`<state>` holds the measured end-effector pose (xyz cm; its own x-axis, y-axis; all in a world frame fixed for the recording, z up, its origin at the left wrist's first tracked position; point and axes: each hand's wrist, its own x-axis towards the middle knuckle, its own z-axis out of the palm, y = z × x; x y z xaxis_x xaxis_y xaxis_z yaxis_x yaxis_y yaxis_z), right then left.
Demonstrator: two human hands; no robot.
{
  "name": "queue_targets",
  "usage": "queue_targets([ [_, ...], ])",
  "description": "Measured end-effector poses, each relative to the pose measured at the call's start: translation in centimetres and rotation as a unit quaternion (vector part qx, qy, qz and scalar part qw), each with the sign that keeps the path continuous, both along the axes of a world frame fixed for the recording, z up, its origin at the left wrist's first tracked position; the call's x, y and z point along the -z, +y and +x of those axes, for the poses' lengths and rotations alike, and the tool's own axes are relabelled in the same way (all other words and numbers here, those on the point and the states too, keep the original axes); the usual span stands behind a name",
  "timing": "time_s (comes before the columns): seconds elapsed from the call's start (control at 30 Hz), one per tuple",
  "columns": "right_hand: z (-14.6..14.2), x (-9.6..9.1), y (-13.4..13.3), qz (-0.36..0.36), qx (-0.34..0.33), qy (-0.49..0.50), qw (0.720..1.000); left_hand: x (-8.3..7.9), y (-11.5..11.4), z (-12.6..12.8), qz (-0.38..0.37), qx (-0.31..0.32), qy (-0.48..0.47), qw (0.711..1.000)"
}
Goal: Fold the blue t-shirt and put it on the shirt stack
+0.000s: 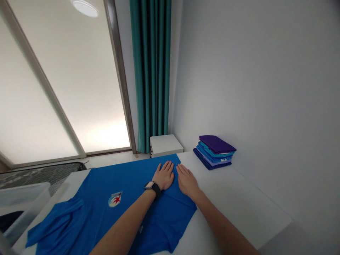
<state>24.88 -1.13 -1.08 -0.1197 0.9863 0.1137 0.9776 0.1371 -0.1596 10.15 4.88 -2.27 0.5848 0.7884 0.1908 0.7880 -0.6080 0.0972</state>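
Note:
A bright blue shirt (124,198) with a round white and red badge lies spread on a white table (239,202). My left hand (164,175), with a dark watch on its wrist, rests flat and open on the shirt near its far right corner. My right hand (187,180) lies flat and open beside it, at the shirt's right edge, fingers stretched toward the far side. Neither hand holds anything.
A stack of folded shirts (214,151), purple on top over blue ones, sits at the table's far right by the wall. A white cabinet (165,144) and a teal curtain (151,71) stand behind the table. A pale plastic bin (22,205) is at the left.

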Motion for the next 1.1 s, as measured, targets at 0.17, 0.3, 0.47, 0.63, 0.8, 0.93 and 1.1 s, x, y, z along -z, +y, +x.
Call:
queue_targets([
  [0.17,0.4,1.3,0.3,-0.034,0.009,-0.006,0.999,0.2,-0.1,0.1,0.004,-0.003,-0.003,1.0],
  [0.3,0.5,1.3,0.0,-0.04,0.017,-0.002,0.999,-0.4,0.0,0.3,-0.004,-0.022,-0.011,1.0],
  [0.47,0.3,1.1,-0.1,-0.044,0.018,0.007,0.999,-2.2,2.1,0.3,0.004,-0.012,-0.016,1.0],
  [0.63,0.5,1.3,0.0,-0.037,0.018,0.008,0.999,-3.2,4.7,0.8,-0.008,0.017,-0.004,1.0],
  [0.8,0.5,1.4,0.0,-0.038,0.013,0.008,0.999,-3.4,5.7,1.3,-0.029,0.028,-0.008,0.999],
  [0.93,0.4,1.2,0.0,-0.044,0.017,0.014,0.999,-3.5,5.9,1.0,-0.048,0.025,-0.017,0.998],
  [1.1,0.4,1.0,0.0,-0.047,0.018,0.018,0.999,-3.1,6.6,0.0,-0.077,0.019,-0.03,0.996],
])
